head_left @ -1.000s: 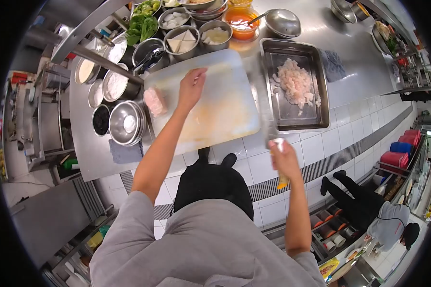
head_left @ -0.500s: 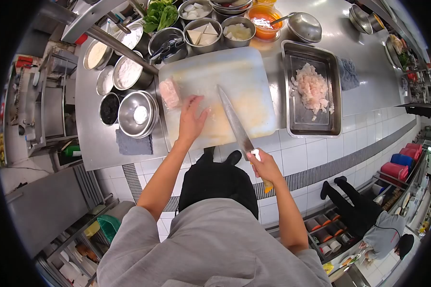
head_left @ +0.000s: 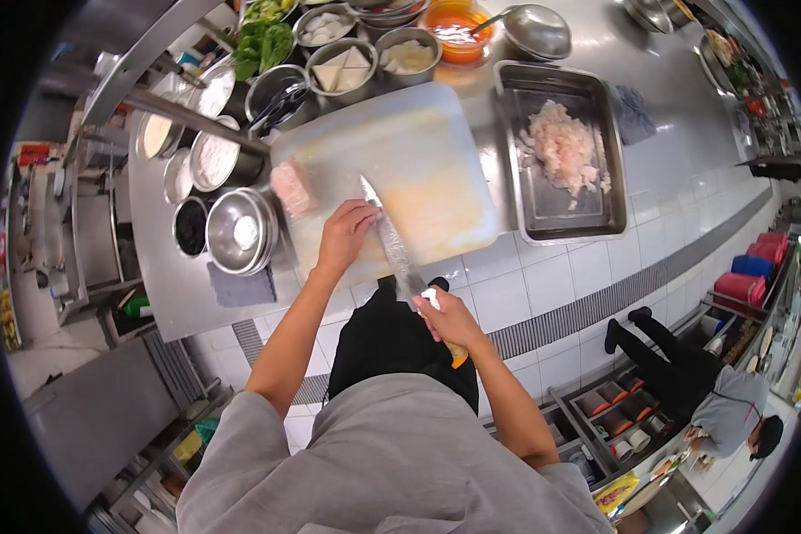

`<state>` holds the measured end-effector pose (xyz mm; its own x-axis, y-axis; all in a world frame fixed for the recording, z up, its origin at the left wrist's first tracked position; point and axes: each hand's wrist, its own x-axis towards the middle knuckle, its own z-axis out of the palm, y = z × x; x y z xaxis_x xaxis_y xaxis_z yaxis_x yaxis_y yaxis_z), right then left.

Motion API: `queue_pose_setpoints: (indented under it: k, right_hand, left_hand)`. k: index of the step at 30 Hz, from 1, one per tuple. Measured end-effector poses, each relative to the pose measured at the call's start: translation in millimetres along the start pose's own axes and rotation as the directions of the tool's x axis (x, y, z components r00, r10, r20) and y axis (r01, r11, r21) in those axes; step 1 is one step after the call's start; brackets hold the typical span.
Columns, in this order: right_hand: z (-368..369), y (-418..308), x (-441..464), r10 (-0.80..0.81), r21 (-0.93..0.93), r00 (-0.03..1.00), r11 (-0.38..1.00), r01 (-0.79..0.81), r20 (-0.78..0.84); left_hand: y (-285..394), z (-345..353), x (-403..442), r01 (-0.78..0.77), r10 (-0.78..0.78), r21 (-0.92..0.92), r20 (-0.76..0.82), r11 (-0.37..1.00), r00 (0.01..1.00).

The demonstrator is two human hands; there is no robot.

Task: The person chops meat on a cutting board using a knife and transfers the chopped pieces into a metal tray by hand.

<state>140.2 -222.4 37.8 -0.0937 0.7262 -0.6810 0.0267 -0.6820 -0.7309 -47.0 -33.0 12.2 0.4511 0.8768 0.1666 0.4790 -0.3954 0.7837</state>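
My right hand [head_left: 448,319] grips a long kitchen knife [head_left: 393,245] by its yellow-and-white handle. Its blade points up and left over the near part of a white cutting board [head_left: 418,133]. My left hand [head_left: 345,235] is closed, fingertips together at the left side of the blade near the tip; whether they hold anything is hidden. A pale pink block of raw meat or fish [head_left: 294,187] lies on the board's left edge, beyond my left hand. To the right, a metal tray [head_left: 534,221] holds a heap of chopped pale pink flesh [head_left: 562,147].
Metal bowls [head_left: 234,231] and tubs of white powder [head_left: 215,160] stand left of the board. Behind it are tofu-like triangles [head_left: 343,69] and an orange sauce bowl [head_left: 458,36]. A grey cloth [head_left: 630,114] lies beside the tray. Another person [head_left: 730,409] works at lower right.
My left hand has closed its spread fingers and come to the knife blade. The knife has shifted left in my right hand. The view has also shifted.
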Motion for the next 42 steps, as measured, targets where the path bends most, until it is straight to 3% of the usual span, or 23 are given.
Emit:
queue_pose_setpoints:
  k: [2, 6, 10, 12, 14, 18, 20, 21, 23, 27, 28, 29, 30, 31, 32, 34, 35, 36, 37, 38, 40, 42]
  right_hand:
    - [-8.4, -4.0, -12.0, -0.003, 0.001, 0.999, 1.000, 0.003, -0.047]
    - [-37.9, -19.6, -58.6, -0.010, 0.097, 0.980, 0.995, 0.030, -0.199]
    - [-81.7, -48.6, -113.8, -0.065, 0.075, 0.818, 0.988, 0.132, -0.572]
    - [-104.8, -54.9, -129.1, -0.028, 0.015, 0.709, 0.998, 0.054, -0.705]
    - [-124.2, -47.3, -133.7, -0.031, -0.016, 0.609, 0.999, 0.031, -0.793]
    - [-148.0, -29.5, -134.9, -0.045, -0.011, 0.556, 0.998, 0.065, -0.830]
    - [-149.7, -29.3, -130.1, -0.045, -0.029, 0.548, 0.999, 0.038, -0.835]
    - [-150.0, -27.7, -127.3, -0.054, -0.036, 0.562, 0.998, 0.044, -0.826]
    - [-150.1, -32.1, -122.1, -0.075, -0.054, 0.580, 0.997, 0.055, -0.811]
    - [-135.1, -36.2, -110.3, -0.093, -0.047, 0.657, 0.995, 0.086, -0.748]
    - [-130.5, -36.0, -107.1, -0.108, -0.052, 0.698, 0.993, 0.102, -0.708]
    - [-121.8, -41.6, -103.2, -0.121, -0.069, 0.732, 0.993, 0.100, -0.670]
    - [-113.4, -45.6, -98.0, -0.119, -0.062, 0.732, 0.993, 0.105, -0.671]
    - [-105.2, -48.4, -90.8, -0.135, -0.102, 0.782, 0.991, 0.092, -0.609]
    - [-97.8, -49.7, -83.4, -0.146, -0.143, 0.827, 0.986, 0.080, -0.543]
    - [-85.2, -40.4, -59.7, -0.165, -0.253, 0.877, 0.966, 0.052, -0.451]
    - [-79.6, -22.7, -41.2, -0.256, -0.343, 0.865, 0.934, 0.105, -0.432]
    - [-75.3, -9.3, -27.3, -0.342, -0.432, 0.849, 0.889, 0.153, -0.403]
    - [-71.0, -10.4, -23.1, -0.335, -0.432, 0.850, 0.890, 0.145, -0.406]
    - [-66.1, -12.1, -17.4, -0.298, -0.437, 0.879, 0.892, 0.118, -0.372]
    - [-58.8, -13.9, -10.4, -0.254, -0.440, 0.904, 0.894, 0.084, -0.345]
    - [-54.5, -12.3, -8.3, -0.309, -0.556, 0.887, 0.828, 0.074, -0.342]
  left_hand:
    - [13.1, 11.6, 14.9, -0.055, 0.055, -0.003, -0.014, 0.998, 0.998]
    - [85.5, 48.1, 67.1, -0.389, 0.384, -0.023, -0.116, 0.921, 0.916]
    - [166.3, 124.2, 127.1, -0.678, 0.648, -0.148, -0.205, 0.720, 0.733]
    - [172.8, 182.1, 160.8, -0.700, 0.662, -0.110, -0.251, 0.705, 0.706]
    - [148.4, 252.1, 195.0, -0.567, 0.569, 0.077, -0.010, 0.820, 0.822]
    - [171.6, 267.9, 199.6, -0.353, 0.378, -0.214, 0.088, 0.911, 0.921]
    - [166.4, 273.2, 206.3, -0.257, 0.359, -0.315, 0.326, 0.914, 0.875]
    - [162.3, 264.9, 202.7, -0.252, 0.347, -0.304, 0.318, 0.919, 0.882]
    - [163.3, 242.4, 195.9, -0.482, 0.528, -0.271, 0.130, 0.833, 0.839]
    - [136.8, 128.7, 168.3, -0.380, 0.393, -0.304, -0.019, 0.874, 0.919]
    - [129.4, 83.5, 153.4, -0.397, 0.389, -0.149, -0.082, 0.905, 0.918]
    - [109.1, 54.1, 136.3, -0.328, 0.319, -0.020, -0.183, 0.945, 0.930]
    - [89.6, 25.8, 118.4, -0.227, 0.217, -0.003, -0.281, 0.974, 0.935]
    - [75.4, -3.8, 101.1, -0.151, 0.210, 0.185, -0.355, 0.971, 0.911]
    - [57.0, -24.4, 84.3, 0.012, 0.162, 0.363, -0.445, 0.932, 0.881]
    - [33.0, -53.3, 60.8, 0.210, 0.203, 0.546, -0.599, 0.811, 0.775]
    - [16.6, -59.2, 54.1, 0.205, 0.202, 0.546, -0.593, 0.812, 0.780]
    - [-1.8, -60.5, 48.6, 0.265, 0.060, 0.467, -0.572, 0.843, 0.818]
    - [-5.1, -59.9, 46.0, 0.334, -0.085, 0.389, -0.536, 0.859, 0.840]
    - [-8.0, -56.8, 44.5, 0.335, -0.090, 0.387, -0.531, 0.859, 0.843]
    - [0.3, -52.6, 47.5, 0.390, -0.271, 0.291, -0.374, 0.874, 0.887]
    - [12.2, -28.5, 45.6, 0.352, -0.256, 0.304, -0.315, 0.885, 0.914]
